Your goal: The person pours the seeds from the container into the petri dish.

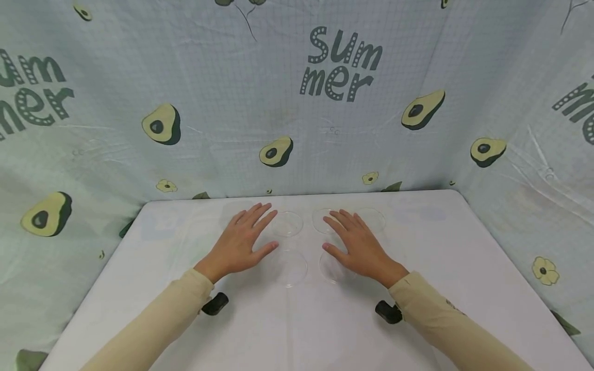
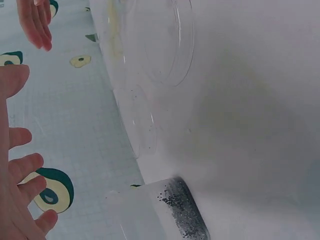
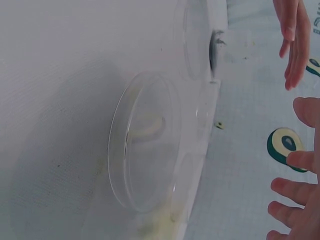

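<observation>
Clear round dishes on white table (image 1: 441, 268), grouped between hands: near left dish (image 1: 291, 267), far left dish (image 1: 286, 223), near right dish (image 1: 335, 268), far right dish (image 1: 371, 218), one more half hidden under right fingers. Contents hard to tell, look empty. Left hand (image 1: 241, 242) flat, palm down, fingers spread, fingertips beside far left dish. Right hand (image 1: 355, 242) flat, fingers spread, covering near right dish edge. Nothing gripped. Avocado-print cloth (image 1: 278, 103) behind.

"Summer" printed on backdrop cloth (image 1: 297, 118)

clear glossy plastic dishes (image 1: 289, 268), matt white table (image 1: 464, 268)
</observation>
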Available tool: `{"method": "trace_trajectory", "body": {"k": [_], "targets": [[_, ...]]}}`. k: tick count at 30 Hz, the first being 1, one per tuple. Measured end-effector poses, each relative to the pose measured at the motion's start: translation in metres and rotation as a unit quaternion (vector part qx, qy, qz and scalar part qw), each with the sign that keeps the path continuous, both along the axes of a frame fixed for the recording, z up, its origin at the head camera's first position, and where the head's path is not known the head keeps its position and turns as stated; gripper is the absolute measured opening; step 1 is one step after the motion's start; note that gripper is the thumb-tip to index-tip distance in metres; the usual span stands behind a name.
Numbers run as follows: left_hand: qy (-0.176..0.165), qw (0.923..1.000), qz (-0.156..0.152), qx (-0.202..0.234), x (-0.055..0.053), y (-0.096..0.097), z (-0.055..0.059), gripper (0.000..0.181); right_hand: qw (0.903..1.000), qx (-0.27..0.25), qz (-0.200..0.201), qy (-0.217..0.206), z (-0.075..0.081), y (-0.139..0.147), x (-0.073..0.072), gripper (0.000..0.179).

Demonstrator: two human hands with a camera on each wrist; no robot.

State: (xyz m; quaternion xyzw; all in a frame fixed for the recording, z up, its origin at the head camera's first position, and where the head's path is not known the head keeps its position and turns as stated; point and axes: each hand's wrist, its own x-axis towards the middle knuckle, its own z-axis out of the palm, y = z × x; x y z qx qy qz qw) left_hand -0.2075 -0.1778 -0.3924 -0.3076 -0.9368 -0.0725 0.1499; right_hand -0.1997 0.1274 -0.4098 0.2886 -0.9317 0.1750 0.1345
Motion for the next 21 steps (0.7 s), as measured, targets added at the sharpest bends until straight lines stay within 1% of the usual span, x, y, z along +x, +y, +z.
{"method": "trace_trajectory", "body": {"k": [6, 12, 17, 21], "targets": [[-0.011, 0.9997, 0.017, 0.011, 0.0, -0.005, -0.001, 0.069, 0.9999, 0.001, 0.004, -0.012, 0.0, -0.005, -0.002, 0.061], [-0.017, 0.9992, 0.029, 0.022, -0.002, -0.009, -0.002, 0.07, 0.9999, 0.001, 0.009, -0.006, -0.002, -0.009, -0.007, 0.059], [-0.024, 0.9987, 0.038, 0.023, -0.004, -0.013, -0.002, 0.07, 0.9999, -0.001, 0.012, -0.006, -0.003, -0.011, -0.01, 0.058], [-0.023, 0.9984, 0.046, 0.022, -0.006, -0.016, -0.004, 0.07, 0.9998, -0.001, 0.013, -0.012, -0.002, -0.013, -0.012, 0.056]]}}
